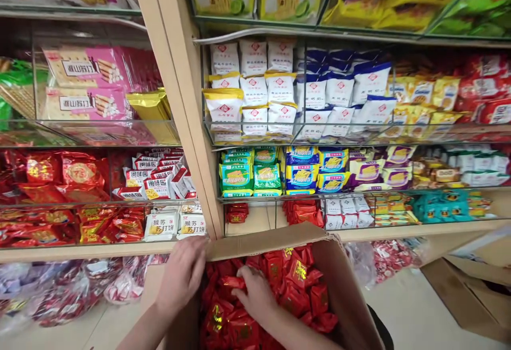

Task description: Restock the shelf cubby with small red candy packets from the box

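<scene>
Reaching into a cardboard box (351, 296) of red packets (297, 299) below the shelves (175, 46).
Head view: the right hand (255, 290), its tips partly hidden, half-curls among them, its hold impossible to tell; the left hand (183, 269) closes on the box's left edge; the near side is cut off.

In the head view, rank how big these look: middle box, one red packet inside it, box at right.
1. Middle box, perhaps helped by nearness
2. Box at right, partly out of frame
3. Red packet
</scene>
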`<state>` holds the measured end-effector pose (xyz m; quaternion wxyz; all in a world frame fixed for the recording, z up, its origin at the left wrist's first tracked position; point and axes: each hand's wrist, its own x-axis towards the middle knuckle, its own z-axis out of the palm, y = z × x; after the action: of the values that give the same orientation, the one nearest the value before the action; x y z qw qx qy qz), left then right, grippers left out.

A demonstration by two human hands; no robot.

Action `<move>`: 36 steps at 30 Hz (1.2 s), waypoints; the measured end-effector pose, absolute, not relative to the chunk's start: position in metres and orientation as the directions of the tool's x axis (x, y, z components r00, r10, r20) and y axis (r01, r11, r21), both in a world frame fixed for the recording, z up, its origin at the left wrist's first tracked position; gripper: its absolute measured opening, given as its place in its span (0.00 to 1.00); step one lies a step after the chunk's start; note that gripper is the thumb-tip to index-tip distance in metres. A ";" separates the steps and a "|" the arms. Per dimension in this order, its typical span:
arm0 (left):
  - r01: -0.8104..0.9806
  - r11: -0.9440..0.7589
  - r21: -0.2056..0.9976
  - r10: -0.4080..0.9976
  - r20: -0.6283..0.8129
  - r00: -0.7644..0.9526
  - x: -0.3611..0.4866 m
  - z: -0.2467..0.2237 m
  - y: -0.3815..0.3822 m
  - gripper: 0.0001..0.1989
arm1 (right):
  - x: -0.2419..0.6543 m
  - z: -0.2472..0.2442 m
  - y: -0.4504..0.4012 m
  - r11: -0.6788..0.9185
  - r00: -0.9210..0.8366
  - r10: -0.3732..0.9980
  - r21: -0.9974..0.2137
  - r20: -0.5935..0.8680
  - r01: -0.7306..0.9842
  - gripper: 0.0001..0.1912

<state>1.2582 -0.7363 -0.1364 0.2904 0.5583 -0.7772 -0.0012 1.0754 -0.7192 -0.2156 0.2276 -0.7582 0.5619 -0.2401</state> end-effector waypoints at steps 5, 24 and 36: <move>-0.577 0.464 0.672 -0.885 0.388 -0.259 1.208 -0.141 -0.694 0.20 | 1.036 -0.170 -0.683 -0.184 0.251 -0.962 -0.939 0.111 -0.291 0.15; -0.373 0.122 0.920 -0.992 0.128 -0.007 1.161 -0.152 -0.680 0.17 | 1.036 -0.175 -0.665 0.041 -0.174 -0.983 -0.994 -0.058 0.103 0.19; -0.898 0.350 0.265 -0.901 0.357 -0.246 1.233 -0.097 -0.735 0.17 | 0.997 -0.083 -0.739 -0.342 0.271 -0.937 -0.734 0.220 -0.587 0.11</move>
<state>1.2331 -0.7352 -0.0968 0.2284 0.5700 -0.7892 -0.0027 0.9969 -0.7394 -0.0834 0.2677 -0.7509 0.5074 -0.3272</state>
